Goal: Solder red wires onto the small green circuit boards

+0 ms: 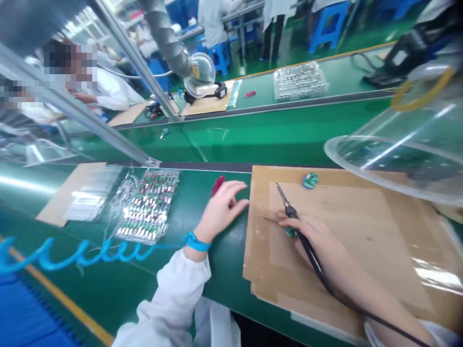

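Observation:
My left hand, with a blue strap round its wrist, is over the green table beside the cardboard. Its fingers are apart and curved, with nothing between them. A dark red item lies just behind its knuckles. My right hand grips a soldering iron over the cardboard sheet, the tip pointing up and left. Partly under the right fingers is a small green board; a thin dark wire sticks out left of them. Another round green board lies near the cardboard's back edge.
Left of my hand stands a clear tray of small boards, with white wires and clear plastic pieces beside it. A clear fume hood hangs at right. A blue coiled cord crosses left. Across the green channel is another tray.

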{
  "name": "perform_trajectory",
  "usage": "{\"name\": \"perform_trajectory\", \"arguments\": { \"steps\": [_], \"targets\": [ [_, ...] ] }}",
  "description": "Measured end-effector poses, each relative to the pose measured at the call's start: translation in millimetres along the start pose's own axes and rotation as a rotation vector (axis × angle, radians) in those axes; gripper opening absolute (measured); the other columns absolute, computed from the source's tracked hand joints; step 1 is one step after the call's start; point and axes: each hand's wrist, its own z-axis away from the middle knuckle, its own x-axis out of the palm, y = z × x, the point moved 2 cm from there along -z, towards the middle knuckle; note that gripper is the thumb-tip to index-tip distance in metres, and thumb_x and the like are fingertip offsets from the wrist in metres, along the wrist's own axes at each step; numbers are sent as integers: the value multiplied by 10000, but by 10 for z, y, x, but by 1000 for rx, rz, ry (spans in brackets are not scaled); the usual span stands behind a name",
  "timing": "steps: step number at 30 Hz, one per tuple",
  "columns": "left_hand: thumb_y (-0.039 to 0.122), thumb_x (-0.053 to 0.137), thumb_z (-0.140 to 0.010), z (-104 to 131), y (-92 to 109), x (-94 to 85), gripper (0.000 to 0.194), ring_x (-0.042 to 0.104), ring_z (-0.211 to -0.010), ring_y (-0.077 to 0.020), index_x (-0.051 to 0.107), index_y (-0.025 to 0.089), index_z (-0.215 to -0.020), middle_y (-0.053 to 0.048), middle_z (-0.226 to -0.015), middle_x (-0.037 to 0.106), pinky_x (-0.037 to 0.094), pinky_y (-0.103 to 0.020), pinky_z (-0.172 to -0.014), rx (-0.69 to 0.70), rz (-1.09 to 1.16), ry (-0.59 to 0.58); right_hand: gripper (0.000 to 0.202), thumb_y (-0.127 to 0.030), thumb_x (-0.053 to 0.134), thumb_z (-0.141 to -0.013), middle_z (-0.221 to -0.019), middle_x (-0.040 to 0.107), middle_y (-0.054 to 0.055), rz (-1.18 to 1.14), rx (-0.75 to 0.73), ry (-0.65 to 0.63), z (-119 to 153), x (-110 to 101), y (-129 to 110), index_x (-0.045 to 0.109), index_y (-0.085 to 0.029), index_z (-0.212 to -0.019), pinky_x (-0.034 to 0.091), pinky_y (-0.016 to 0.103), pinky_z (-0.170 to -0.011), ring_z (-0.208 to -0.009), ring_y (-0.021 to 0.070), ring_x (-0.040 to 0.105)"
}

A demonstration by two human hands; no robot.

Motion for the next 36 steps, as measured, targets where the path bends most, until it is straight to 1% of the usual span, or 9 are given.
{"name": "perform_trajectory", "arguments": {
  "steps": [3, 6, 8, 14, 21, 25, 32, 34, 36],
  "targets": [
    [297, 588, -1001, 322, -514, -800, 255, 606, -870, -139, 632, 223, -1241, -79, -1245, 582, 537, -328, -872, -184, -313, 368, 351, -211, 492, -985, -1360, 613, 79, 14, -2, 61, 23, 58, 141, 551, -301, -1320, 474, 552, -1058, -1235, 306, 602],
    [323, 629, -969, 773, -887, -1383, 196, 588, -793, -160, 684, 197, -1109, -73, -1082, 583, 545, -358, -812, -300, -419, 450, 320, -266, 528, -975, -1284, 647, 88, 53, -24, 117, 29, 50, 197, 572, -280, -1292, 517, 515, -989, -1145, 306, 647],
    [344, 657, -941, 1032, -1017, -1536, 173, 575, -732, -161, 707, 197, -1019, -52, -968, 583, 543, -349, -749, -357, -452, 436, 302, -307, 542, -975, -1268, 654, 81, 79, -40, 130, 18, 37, 188, 592, -283, -1271, 515, 503, -979, -1135, 304, 652],
    [400, 619, -933, 1434, -1081, -1421, 307, 587, -716, -162, 681, 169, -1124, -74, -1044, 597, 539, -360, -758, -524, -490, 375, 262, -329, 545, -980, -1178, 684, 70, 146, -96, 167, -57, 10, 133, 612, -260, -1223, 512, 464, -940, -1056, 276, 675],
    [379, 602, -924, 1531, -1018, -1452, 235, 626, -851, -206, 726, 206, -1024, -52, -979, 644, 510, -361, -843, -531, -464, 312, 263, -314, 572, -963, -1146, 691, 48, 160, -117, 173, -87, -9, 129, 617, -264, -1217, 512, 425, -920, -1014, 252, 684],
    [344, 599, -933, 1476, -940, -1419, 197, 612, -815, -203, 720, 190, -915, -41, -901, 655, 498, -365, -829, -499, -459, 465, 283, -320, 603, -954, -1172, 688, 24, 127, -55, 147, -54, -2, 184, 614, -295, -1236, 509, 424, -940, -1039, 248, 673],
    [339, 505, -1043, 1255, -550, -1415, 225, 617, -1135, -225, 596, 170, -1160, -68, -1137, 645, 456, -425, -1053, -306, -257, 882, 326, -268, 606, -957, -1168, 679, 56, 118, -62, 147, -61, 9, 170, 586, -295, -1281, 535, 439, -902, -1015, 264, 681],
    [333, 469, -1063, 1070, -451, -1386, 185, 649, -1077, -193, 534, 184, -1150, -37, -1044, 614, 468, -413, -1046, -240, -163, 931, 330, -270, 595, -968, -1161, 670, 70, 123, -39, 132, -69, -10, 87, 574, -291, -1297, 545, 441, -879, -1005, 267, 675],
    [349, 431, -1076, 822, -366, -1247, 153, 673, -867, -130, 475, 214, -1135, 5, -946, 546, 532, -348, -909, -198, -60, 922, 320, -274, 581, -980, -1124, 663, 81, 113, -25, 121, -78, -33, 0, 569, -283, -1300, 553, 441, -845, -973, 264, 669]
  ]
}}
